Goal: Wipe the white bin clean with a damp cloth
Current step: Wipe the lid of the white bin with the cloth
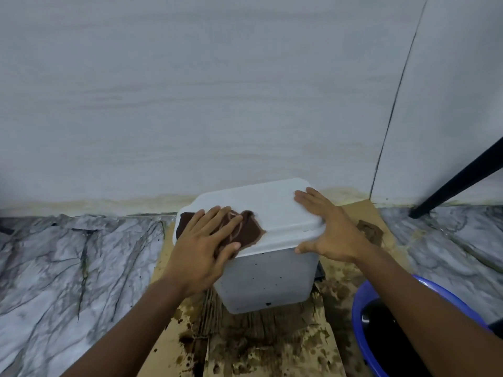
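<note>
The white bin [268, 278] stands with its lid on, on wet stained cardboard against the wall. A dark brown cloth [246, 231] lies on the left part of the lid. My left hand [206, 240] presses flat on the cloth with straight, spread fingers, thumb at the lid's front edge. My right hand [326, 227] rests flat on the right side of the lid, its fingers straight on top and its thumb along the front edge. Small dark specks dot the bin's front wall.
A blue basin [362, 317] holding dark liquid sits at the lower right, partly behind my right forearm. A black slanted leg [460, 178] meets the floor at the right. A brown lump [370, 231] lies on the cardboard [174, 346] behind my right hand. Marble-patterned floor [68, 268] lies on both sides.
</note>
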Tool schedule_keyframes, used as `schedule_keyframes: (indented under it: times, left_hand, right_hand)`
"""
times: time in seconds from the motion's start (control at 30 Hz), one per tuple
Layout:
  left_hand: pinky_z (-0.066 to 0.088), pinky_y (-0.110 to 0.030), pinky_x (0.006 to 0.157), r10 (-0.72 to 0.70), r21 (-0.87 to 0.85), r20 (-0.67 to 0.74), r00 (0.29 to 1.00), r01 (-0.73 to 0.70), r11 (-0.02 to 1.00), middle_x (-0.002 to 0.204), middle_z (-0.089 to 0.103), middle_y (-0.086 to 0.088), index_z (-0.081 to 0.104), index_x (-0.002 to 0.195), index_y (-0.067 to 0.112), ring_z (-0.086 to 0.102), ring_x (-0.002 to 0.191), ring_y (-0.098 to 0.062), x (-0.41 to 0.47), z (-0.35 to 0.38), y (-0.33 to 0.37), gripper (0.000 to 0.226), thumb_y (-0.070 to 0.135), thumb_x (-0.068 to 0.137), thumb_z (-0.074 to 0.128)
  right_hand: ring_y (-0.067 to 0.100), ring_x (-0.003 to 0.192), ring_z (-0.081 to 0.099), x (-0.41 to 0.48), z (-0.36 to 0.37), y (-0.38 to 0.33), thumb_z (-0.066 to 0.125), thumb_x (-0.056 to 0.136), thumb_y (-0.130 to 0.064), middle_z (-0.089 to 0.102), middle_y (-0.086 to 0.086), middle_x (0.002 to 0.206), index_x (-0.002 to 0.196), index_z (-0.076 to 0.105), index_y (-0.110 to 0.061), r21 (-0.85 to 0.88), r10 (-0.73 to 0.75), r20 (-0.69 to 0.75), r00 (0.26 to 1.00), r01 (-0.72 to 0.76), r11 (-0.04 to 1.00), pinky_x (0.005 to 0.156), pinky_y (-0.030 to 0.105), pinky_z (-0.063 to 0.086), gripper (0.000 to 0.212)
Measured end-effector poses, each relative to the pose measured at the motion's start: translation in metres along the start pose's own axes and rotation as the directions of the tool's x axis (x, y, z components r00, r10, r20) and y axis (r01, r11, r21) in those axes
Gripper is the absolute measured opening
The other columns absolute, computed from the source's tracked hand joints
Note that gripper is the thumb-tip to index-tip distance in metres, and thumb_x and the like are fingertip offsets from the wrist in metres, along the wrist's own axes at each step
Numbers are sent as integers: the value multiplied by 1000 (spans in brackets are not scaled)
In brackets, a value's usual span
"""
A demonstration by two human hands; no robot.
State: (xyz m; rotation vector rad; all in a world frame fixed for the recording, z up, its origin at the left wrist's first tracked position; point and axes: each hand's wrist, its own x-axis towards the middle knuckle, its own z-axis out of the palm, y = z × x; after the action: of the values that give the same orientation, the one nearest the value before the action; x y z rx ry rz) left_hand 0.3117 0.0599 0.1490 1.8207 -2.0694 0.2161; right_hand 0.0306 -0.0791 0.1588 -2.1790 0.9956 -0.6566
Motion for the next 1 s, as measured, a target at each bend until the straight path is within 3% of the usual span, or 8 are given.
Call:
schedule_keyframes:
  times: [0.17,0.3,0.47,0.53,0.6,0.73,0.9,1.0]
  left_hand:
    - [26,-47,123,5,79,25,1000,-7,997,154,50,-6,49,150,27,40,145,-29,57,23,71,60,57,100,36]
    - [29,-48,121,52,65,28,998,-54,996,148,55,-7,55,146,22,44,141,-30,88,42,113,58,53,100,38]
    - [33,-47,119,41,-2,33,999,-41,999,153,51,-2,52,149,27,43,143,-26,56,20,58,58,57,100,41]
    - [33,-47,120,-11,3,28,1000,11,1000,155,49,0,52,148,28,41,144,-24,37,8,32,60,60,99,43]
    - [30,-47,122,-44,12,13,999,43,999,155,49,-2,54,147,26,41,145,-24,29,4,26,61,61,97,45]
    - [34,-49,120,-26,49,-18,1000,27,998,150,54,-8,58,144,21,46,142,-28,53,18,62,62,59,96,45]
    - [33,-49,118,44,88,4,999,-44,995,147,56,-8,54,146,18,45,141,-28,102,48,123,64,57,97,40]
    - [37,-47,115,80,54,16,997,-81,995,146,57,-4,55,145,19,47,138,-26,105,45,121,60,54,98,42]
  right_hand:
    - [-2,147,20,-1,0,2,99,54,-24,18,-17,165,155,32,-36,80,23,-4,1000,-23,997,115,23,30,121]
    - [-16,131,40,-5,-13,8,96,61,-9,37,-18,156,158,26,-31,192,-20,37,999,13,981,104,14,46,122]
    - [-2,139,39,-2,-17,12,100,50,-21,37,-24,156,153,26,-45,138,6,41,999,-12,990,107,13,40,129]
    - [-1,142,33,-1,-16,13,100,51,-21,33,-24,159,153,25,-46,138,3,22,1000,-6,990,99,2,32,129]
    - [-1,144,29,-1,-15,18,100,51,-22,29,-25,160,154,26,-42,136,1,16,1000,-3,991,99,2,28,128]
    - [-7,141,28,0,-16,25,99,52,-19,26,-24,161,156,33,-33,142,-14,13,1000,12,990,91,-10,25,125]
    - [-1,130,46,-1,-17,27,86,66,6,47,-10,147,153,36,-21,173,-48,-55,997,57,983,90,-6,33,104]
    - [-13,130,46,-1,-18,28,90,65,4,45,-17,145,158,25,-24,253,-26,15,1000,22,967,89,-2,39,117]
